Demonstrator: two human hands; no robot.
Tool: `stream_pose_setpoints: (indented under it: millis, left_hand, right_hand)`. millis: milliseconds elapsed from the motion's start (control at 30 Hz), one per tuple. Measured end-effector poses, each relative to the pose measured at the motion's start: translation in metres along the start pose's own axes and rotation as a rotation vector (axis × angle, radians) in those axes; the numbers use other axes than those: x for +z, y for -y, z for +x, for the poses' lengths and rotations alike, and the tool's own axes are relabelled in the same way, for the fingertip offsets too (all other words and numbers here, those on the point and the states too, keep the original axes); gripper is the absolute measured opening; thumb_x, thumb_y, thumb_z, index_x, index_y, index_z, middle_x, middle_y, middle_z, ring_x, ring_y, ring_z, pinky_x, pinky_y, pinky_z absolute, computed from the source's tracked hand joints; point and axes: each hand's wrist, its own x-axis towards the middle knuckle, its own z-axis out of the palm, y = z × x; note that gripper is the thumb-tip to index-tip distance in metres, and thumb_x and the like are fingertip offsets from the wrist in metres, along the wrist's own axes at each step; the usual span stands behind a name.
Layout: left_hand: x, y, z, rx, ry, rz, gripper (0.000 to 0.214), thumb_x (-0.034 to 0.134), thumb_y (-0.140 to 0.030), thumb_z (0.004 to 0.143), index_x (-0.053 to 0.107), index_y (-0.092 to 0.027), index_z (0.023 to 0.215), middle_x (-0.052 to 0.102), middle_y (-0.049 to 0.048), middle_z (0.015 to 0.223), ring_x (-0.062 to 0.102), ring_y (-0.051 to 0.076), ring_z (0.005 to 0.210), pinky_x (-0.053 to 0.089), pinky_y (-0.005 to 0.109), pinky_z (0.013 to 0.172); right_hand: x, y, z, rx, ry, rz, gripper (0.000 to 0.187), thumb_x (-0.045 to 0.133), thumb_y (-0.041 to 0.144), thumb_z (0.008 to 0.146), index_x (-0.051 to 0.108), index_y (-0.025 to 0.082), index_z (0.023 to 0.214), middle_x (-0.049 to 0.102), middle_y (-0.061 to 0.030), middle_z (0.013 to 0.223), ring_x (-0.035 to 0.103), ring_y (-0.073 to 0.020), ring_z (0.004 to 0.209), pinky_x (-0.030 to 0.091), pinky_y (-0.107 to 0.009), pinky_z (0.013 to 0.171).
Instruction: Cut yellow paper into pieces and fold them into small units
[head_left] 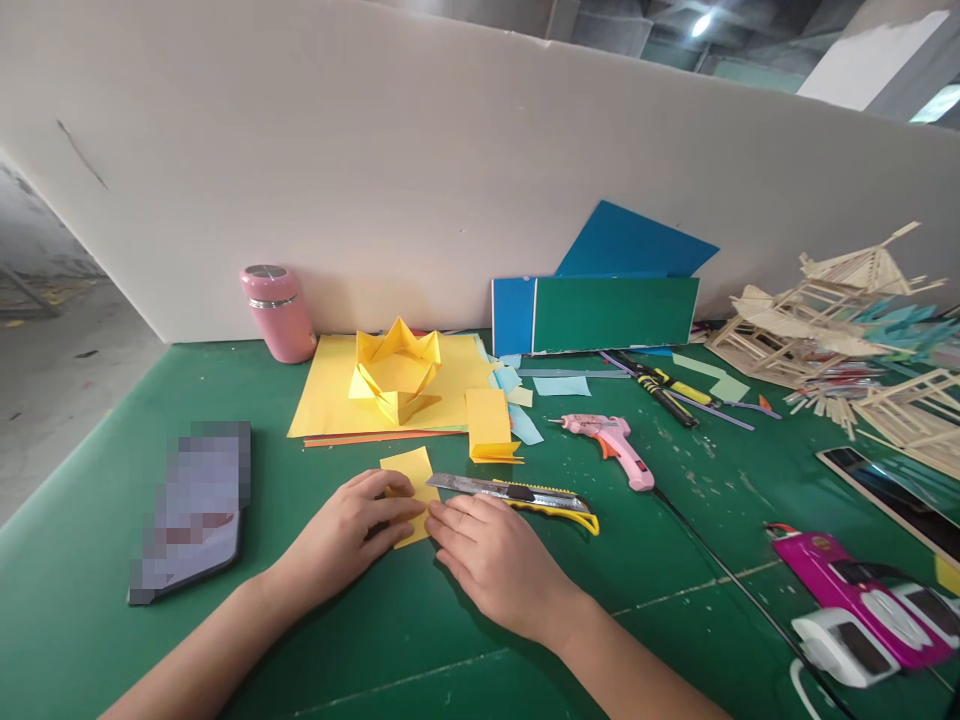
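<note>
A small yellow paper piece [409, 468] lies on the green mat near the front. My left hand [349, 530] rests on it with fingers curled, pressing its lower part. My right hand [495, 560] lies beside it with fingertips pinching the paper's right edge. A yellow utility knife [517, 493] with its blade out lies just behind my right hand. Farther back, a folded yellow paper crown shape [396, 375] sits on a stack of yellow sheets [322, 395]. A folded yellow strip [489, 425] lies to its right.
A pink bottle [276, 312] stands at the back left, a blurred dark phone [191, 510] on the left. A pink glue gun [611, 445], blue and green card [600, 310], pens, stick models [825, 320] and a power strip [855, 625] fill the right side.
</note>
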Motion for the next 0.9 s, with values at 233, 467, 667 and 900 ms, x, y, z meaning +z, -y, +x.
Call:
stream_pose_setpoints:
  millis: [233,467,667,900]
  left_hand:
    - [0.0,0.0,0.001,-0.005,-0.002,-0.033,0.025,0.047,-0.023,0.09,0.072,-0.025,0.091,0.064,0.0057,0.098,0.061,0.02,0.09,0.051,0.033,0.082]
    - [0.002,0.004,-0.001,-0.013,0.022,-0.017,0.026,0.047,-0.024,0.09,0.072,-0.025,0.096,0.063,0.0072,0.102,0.06,0.021,0.095,0.05,0.034,0.085]
    - [0.001,0.007,-0.001,-0.005,0.053,-0.023,0.03,0.044,-0.022,0.093,0.071,-0.028,0.103,0.061,0.0061,0.106,0.059,0.021,0.098,0.049,0.034,0.087]
    - [0.0,0.009,0.0,0.006,0.073,-0.021,0.027,0.046,-0.022,0.093,0.072,-0.027,0.096,0.059,0.0056,0.106,0.058,0.02,0.097,0.049,0.034,0.087]
  right_hand:
    - [-0.002,0.001,0.0,0.02,0.008,0.022,0.029,0.045,0.016,0.094,0.063,0.013,0.117,0.067,-0.0077,0.118,0.059,-0.0229,0.105,0.051,-0.04,0.088]
    - [-0.004,0.002,-0.002,0.025,0.029,-0.003,0.028,0.045,0.019,0.095,0.063,0.015,0.117,0.065,-0.0065,0.121,0.058,-0.0224,0.105,0.049,-0.039,0.089]
    - [-0.002,0.007,0.0,0.039,0.007,-0.066,0.023,0.053,0.027,0.093,0.064,0.019,0.112,0.066,-0.0061,0.107,0.055,-0.0222,0.097,0.046,-0.038,0.086]
    - [0.005,0.019,0.008,0.008,0.034,-0.053,0.023,0.056,0.029,0.092,0.062,0.021,0.113,0.062,-0.0039,0.095,0.051,-0.0198,0.09,0.04,-0.034,0.081]
